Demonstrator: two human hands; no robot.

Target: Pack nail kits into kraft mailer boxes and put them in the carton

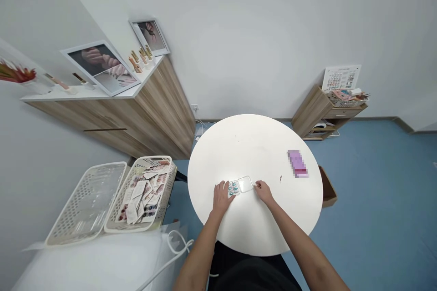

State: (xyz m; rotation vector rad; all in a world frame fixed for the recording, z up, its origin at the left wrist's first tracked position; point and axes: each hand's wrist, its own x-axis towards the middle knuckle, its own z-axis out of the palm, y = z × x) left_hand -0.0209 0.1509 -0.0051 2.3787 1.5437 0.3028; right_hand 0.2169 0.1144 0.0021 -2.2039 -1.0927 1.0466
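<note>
A small clear plastic box point(233, 188) lies on the round white table point(256, 141), holding several teal and pale press-on nails. Its hinged transparent lid point(245, 184) is folded out flat to the right. My left hand point(221, 196) grips the box from the left, thumb along the near edge and fingers along the far side. Beside the lid's right edge is my right hand point(263, 192), its fingers curled and pressed together. Whether they touch the lid or pinch something small cannot be made out.
A blurred purple object point(297, 163) lies on the table's right, with a small dark mark point(280, 179) nearby. To the left are a white basket point(109, 218) of nail cards and another basket point(54, 232) with clear plastic. A cardboard box point(328, 188) stands on the floor at right.
</note>
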